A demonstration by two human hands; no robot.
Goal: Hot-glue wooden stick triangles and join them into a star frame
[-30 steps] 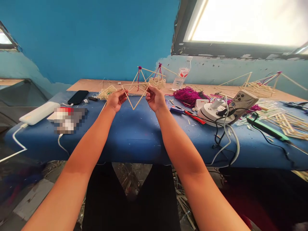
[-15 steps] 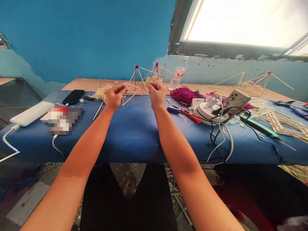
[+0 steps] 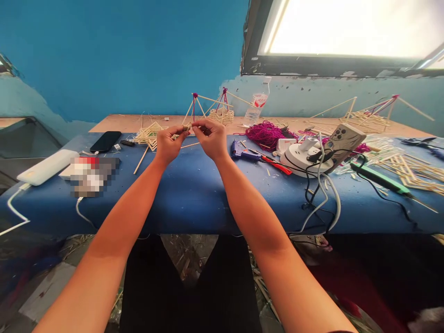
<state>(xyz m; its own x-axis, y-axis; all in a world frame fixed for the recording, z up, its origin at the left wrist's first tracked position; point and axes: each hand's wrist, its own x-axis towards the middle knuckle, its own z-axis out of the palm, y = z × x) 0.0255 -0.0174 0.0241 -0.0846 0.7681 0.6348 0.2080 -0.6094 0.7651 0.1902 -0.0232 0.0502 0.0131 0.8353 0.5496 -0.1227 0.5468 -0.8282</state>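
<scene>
In the head view, the left hand (image 3: 169, 145) has thumb and fingers pinched on a thin wooden piece (image 3: 188, 128), and the right hand (image 3: 212, 139) meets it fingertip to fingertip, probably because such a slender part needs fine control. Whether the right fingers grasp it also, I cannot tell, since the hands cover most of it. A pale stick (image 3: 190, 145) shows just below and between the hands. Stick frames (image 3: 152, 132) lie beside the left hand, while purple cord (image 3: 265, 135) and a blue tool (image 3: 247, 154) are right of the right hand, perhaps for easy reach. Under the hands is a blue covered surface (image 3: 194, 194), with shavings to their right; beyond them come a wooden strip (image 3: 116, 123), a bottle (image 3: 254, 113), a blue wall (image 3: 138, 55) and, farther right, a bright window (image 3: 340, 30).
</scene>
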